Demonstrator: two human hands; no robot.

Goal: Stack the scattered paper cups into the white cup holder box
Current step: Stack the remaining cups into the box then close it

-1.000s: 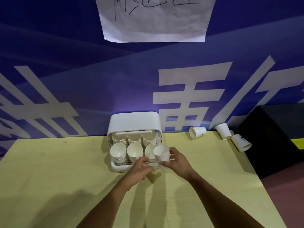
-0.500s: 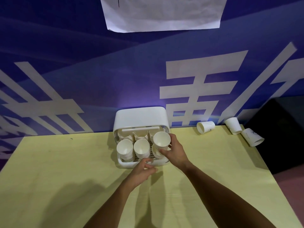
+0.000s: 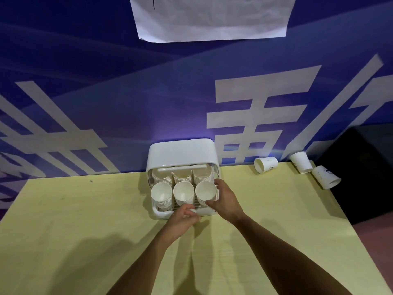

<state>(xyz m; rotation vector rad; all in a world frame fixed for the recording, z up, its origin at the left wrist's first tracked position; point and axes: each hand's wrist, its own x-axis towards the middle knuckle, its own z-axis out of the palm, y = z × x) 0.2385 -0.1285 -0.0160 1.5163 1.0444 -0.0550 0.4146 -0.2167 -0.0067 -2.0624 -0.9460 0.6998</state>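
The white cup holder box (image 3: 182, 153) stands at the table's back edge with its lid up, and stacks of paper cups fill its slots. My right hand (image 3: 226, 202) curls thumb and fingers round the top paper cup (image 3: 204, 191) of the front right stack. That cup sits nested in its stack. My left hand (image 3: 184, 221) rests against the box's front rim with loosely curled fingers and holds nothing. Three loose paper cups lie on their sides at the far right: one (image 3: 265, 165) nearest the box, a second (image 3: 301, 165) by the wall, a third (image 3: 326, 177) at the table's edge.
The yellow table (image 3: 85, 231) stretches left and forward of the box. A blue banner wall (image 3: 106, 92) rises right behind it, with a white paper sheet (image 3: 212, 15) taped high up. A black object (image 3: 361, 173) stands beyond the table's right edge.
My right hand has carried the paper cup from in front of the box up over the front right stack and lowered it onto it. My left hand stayed at the front rim.
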